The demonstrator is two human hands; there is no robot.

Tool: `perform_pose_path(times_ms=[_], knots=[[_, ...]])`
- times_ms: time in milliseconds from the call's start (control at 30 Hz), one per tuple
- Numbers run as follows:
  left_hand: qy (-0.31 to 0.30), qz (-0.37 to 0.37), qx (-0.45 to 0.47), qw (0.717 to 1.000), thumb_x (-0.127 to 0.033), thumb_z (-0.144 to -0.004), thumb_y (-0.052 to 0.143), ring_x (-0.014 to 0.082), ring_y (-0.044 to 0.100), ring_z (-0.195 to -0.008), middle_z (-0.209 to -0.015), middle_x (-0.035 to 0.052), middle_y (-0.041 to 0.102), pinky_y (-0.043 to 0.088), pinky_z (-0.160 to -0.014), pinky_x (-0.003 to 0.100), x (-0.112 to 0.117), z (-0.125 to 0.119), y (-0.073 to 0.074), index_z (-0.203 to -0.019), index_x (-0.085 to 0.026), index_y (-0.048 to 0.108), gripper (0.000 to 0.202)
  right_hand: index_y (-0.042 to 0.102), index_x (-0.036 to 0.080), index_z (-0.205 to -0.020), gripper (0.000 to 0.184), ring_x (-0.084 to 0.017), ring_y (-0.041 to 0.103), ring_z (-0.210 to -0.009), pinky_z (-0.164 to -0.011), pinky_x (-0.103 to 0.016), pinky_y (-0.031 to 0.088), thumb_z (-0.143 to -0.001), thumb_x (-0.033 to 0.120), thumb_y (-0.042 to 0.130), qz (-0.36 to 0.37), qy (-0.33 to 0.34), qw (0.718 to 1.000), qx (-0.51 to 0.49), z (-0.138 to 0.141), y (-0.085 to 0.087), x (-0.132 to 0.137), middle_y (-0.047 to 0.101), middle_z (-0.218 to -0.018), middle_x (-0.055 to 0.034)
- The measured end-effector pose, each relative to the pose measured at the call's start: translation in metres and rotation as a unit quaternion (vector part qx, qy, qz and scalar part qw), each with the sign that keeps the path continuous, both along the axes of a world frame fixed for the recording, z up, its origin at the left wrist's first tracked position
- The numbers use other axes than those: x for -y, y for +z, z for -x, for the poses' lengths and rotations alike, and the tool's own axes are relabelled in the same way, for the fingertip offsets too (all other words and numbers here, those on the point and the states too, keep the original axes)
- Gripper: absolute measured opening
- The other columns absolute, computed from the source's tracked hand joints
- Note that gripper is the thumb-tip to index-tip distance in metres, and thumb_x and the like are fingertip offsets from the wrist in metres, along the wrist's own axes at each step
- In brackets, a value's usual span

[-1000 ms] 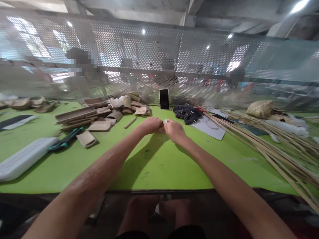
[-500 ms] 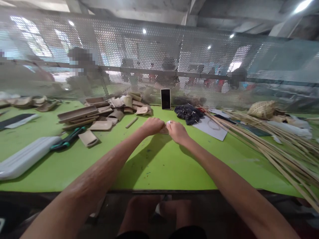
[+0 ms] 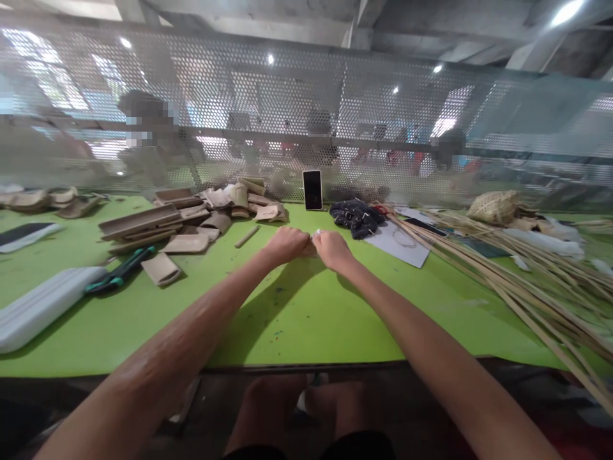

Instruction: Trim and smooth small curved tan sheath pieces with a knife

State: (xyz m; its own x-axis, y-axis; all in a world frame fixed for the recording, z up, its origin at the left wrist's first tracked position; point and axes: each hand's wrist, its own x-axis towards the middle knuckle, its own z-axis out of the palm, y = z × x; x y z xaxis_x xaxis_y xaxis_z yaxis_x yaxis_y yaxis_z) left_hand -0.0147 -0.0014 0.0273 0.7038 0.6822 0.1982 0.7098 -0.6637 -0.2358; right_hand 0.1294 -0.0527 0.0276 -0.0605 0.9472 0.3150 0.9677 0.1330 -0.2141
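Observation:
Over the middle of the green table, my left hand (image 3: pixel 288 244) and my right hand (image 3: pixel 332 249) meet with their fingers closed. Under and between them shows the edge of a small tan piece (image 3: pixel 309 252), mostly covered by the fingers; it looks like the bamboo pieces nearby. A scrap of something white (image 3: pixel 317 234) pokes out at my right fingertips, too small to name. A short thin stick (image 3: pixel 248 236) lies just left of my left hand. Beyond my hands a dark-screened phone (image 3: pixel 313 190) stands upright.
Cut bamboo pieces (image 3: pixel 143 222) are heaped at the back left. In front of them lie green-and-black handled pliers or cutters (image 3: pixel 119 271) and a white block (image 3: pixel 50 303). Dark cloth (image 3: pixel 357 219) and white paper (image 3: pixel 407 246) lie right of centre. Long bamboo strips (image 3: pixel 507 281) cover the right side, and a perforated screen (image 3: pixel 268 108) rises behind.
The whole view has shifted slightly, so things sit a little further left. My hands stay closed together at nearly the same spot above the table.

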Motion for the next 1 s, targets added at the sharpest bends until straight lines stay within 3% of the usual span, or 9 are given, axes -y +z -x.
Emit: perform_pose_path(times_ms=[167, 467, 767, 1000], knots=[[0.002, 0.022, -0.002, 1.000, -0.032, -0.100, 0.039, 0.0221, 0.067, -0.070, -0.083, 0.0118, 0.072, 0.043, -0.060, 0.029, -0.002, -0.001, 0.001, -0.091, -0.013, 0.069, 0.036, 0.070, 0.008, -0.089, 0.047, -0.020, 0.062, -0.074, -0.068, -0.029, 0.041, -0.105, 0.027, 0.030, -0.007, 0.017, 1.000, -0.025, 0.000, -0.005, -0.002, 0.072, -0.093, -0.0187], [0.011, 0.009, 0.007, 1.000, -0.025, -0.096, 0.040, 0.0260, 0.069, -0.075, -0.084, 0.0147, 0.072, 0.043, -0.061, 0.032, 0.011, 0.002, 0.003, -0.091, -0.012, 0.069, 0.032, 0.062, 0.013, -0.065, 0.050, -0.014, 0.050, -0.055, -0.057, -0.026, 0.031, -0.104, 0.027, 0.033, 0.068, 0.001, 0.989, -0.128, -0.015, -0.014, -0.024, 0.062, -0.063, -0.0065], [0.002, 0.016, -0.005, 1.000, -0.027, -0.098, 0.040, 0.0245, 0.068, -0.076, -0.086, 0.0143, 0.073, 0.044, -0.065, 0.031, 0.000, 0.001, 0.001, -0.093, -0.013, 0.070, 0.033, 0.064, 0.012, -0.080, 0.045, -0.016, 0.052, -0.066, -0.063, -0.028, 0.036, -0.104, 0.027, 0.028, -0.017, 0.062, 0.998, -0.017, -0.004, -0.001, 0.009, 0.065, -0.082, -0.0110], [-0.017, 0.025, 0.021, 0.999, -0.034, -0.099, 0.043, 0.0210, 0.066, -0.072, -0.083, 0.0136, 0.072, 0.043, -0.066, 0.030, -0.004, -0.001, 0.002, -0.090, -0.013, 0.071, 0.036, 0.063, 0.013, -0.082, 0.041, -0.018, 0.052, -0.075, -0.073, -0.030, 0.038, -0.103, 0.025, 0.030, -0.054, 0.069, 0.996, 0.018, -0.007, -0.005, 0.010, 0.063, -0.085, -0.0106]])
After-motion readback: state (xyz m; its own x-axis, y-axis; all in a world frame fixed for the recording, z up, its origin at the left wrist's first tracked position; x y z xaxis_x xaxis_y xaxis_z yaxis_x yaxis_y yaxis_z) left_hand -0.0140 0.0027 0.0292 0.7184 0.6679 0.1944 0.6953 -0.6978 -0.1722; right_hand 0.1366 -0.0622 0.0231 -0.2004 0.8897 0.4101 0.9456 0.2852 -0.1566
